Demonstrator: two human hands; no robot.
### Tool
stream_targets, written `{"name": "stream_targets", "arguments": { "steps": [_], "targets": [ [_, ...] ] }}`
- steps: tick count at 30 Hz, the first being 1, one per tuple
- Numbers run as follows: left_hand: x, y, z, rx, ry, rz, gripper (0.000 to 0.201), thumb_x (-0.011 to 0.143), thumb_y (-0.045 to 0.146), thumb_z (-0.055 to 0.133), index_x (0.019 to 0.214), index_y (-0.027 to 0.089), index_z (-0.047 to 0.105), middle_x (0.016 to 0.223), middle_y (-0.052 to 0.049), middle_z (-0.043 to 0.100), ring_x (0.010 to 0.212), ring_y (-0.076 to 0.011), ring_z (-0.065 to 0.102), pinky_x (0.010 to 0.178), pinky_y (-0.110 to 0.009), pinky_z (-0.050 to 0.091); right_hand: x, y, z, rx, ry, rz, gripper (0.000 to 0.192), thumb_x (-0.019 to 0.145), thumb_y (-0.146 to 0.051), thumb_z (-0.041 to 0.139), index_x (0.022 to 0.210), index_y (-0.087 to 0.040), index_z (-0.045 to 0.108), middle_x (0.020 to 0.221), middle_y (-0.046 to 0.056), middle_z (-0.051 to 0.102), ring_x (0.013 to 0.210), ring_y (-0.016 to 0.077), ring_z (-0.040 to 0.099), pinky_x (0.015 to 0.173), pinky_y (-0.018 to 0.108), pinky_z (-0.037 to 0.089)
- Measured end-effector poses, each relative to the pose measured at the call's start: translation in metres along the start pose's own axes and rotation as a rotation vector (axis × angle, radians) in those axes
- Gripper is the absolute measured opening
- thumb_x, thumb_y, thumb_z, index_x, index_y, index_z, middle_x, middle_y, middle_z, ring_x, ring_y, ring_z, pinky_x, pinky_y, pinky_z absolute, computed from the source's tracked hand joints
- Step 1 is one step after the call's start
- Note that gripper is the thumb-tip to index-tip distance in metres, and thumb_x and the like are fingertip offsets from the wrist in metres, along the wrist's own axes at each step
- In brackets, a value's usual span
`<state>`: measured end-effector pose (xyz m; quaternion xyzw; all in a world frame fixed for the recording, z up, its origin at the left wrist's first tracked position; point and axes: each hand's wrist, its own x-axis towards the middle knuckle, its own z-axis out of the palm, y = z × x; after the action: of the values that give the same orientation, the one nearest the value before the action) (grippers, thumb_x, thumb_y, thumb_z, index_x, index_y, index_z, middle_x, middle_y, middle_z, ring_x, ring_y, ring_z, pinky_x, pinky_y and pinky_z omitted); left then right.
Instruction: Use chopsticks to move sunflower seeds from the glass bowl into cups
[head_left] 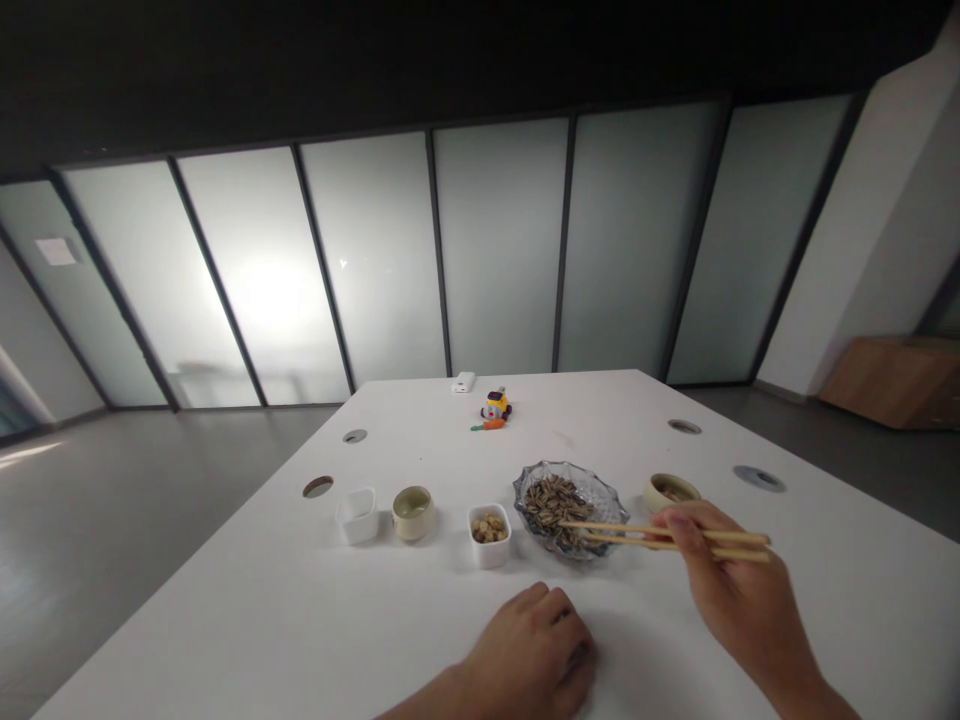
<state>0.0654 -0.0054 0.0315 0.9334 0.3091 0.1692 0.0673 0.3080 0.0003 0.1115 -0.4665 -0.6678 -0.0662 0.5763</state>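
I am resting my left hand (536, 645) on the white table (300, 620), fingers curled under, holding nothing, nearer to me than the glass dish (571, 506). My right hand (724, 580) is pinching one pair of chopsticks (664, 536), tips lying close together over the sunflower seeds in the dish. Left of the dish are sitting two white square cups (489, 535), one holding nuts, with one beige cup (413, 512) between them; a second beige cup (670, 491) is sitting right of it. Beyond are lying one toy (496, 405) and one white box (463, 381). I am seeing no readable writing.
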Motion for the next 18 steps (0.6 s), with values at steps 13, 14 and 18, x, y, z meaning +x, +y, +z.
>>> {"name": "stream_targets", "arguments": {
  "steps": [13, 14, 18],
  "targets": [
    [-0.001, 0.003, -0.003, -0.033, -0.025, -0.021, 0.013, 0.098, 0.026, 0.073, 0.107, 0.021, 0.065, 0.111, -0.005, 0.07, 0.101, -0.0226, 0.066, 0.095, -0.031, 0.054, -0.011, 0.006, 0.021, 0.191, -0.274, -0.061, 0.024, 0.105, -0.041, 0.062, 0.098, -0.026, 0.079, 0.094, 0.004, 0.079, 0.086, 0.0188, 0.078, 0.077, 0.026, 0.064],
    [-0.002, 0.002, -0.002, -0.036, -0.023, -0.019, 0.014, 0.097, 0.026, 0.073, 0.108, 0.021, 0.065, 0.112, -0.004, 0.07, 0.102, -0.0226, 0.066, 0.095, -0.03, 0.054, -0.009, 0.008, 0.018, 0.158, -0.225, -0.062, 0.025, 0.104, -0.043, 0.062, 0.096, -0.026, 0.079, 0.093, 0.004, 0.079, 0.086, 0.0194, 0.078, 0.078, 0.027, 0.064],
    [-0.003, -0.003, 0.004, -0.039, -0.014, -0.013, 0.019, 0.095, 0.026, 0.075, 0.11, 0.022, 0.065, 0.114, -0.004, 0.069, 0.105, -0.0227, 0.065, 0.096, -0.03, 0.054, 0.001, 0.019, 0.003, 0.011, -0.066, 0.072, 0.042, 0.105, -0.055, 0.054, 0.089, -0.025, 0.077, 0.087, 0.005, 0.082, 0.081, 0.0218, 0.08, 0.073, 0.029, 0.065]
  ]
}}
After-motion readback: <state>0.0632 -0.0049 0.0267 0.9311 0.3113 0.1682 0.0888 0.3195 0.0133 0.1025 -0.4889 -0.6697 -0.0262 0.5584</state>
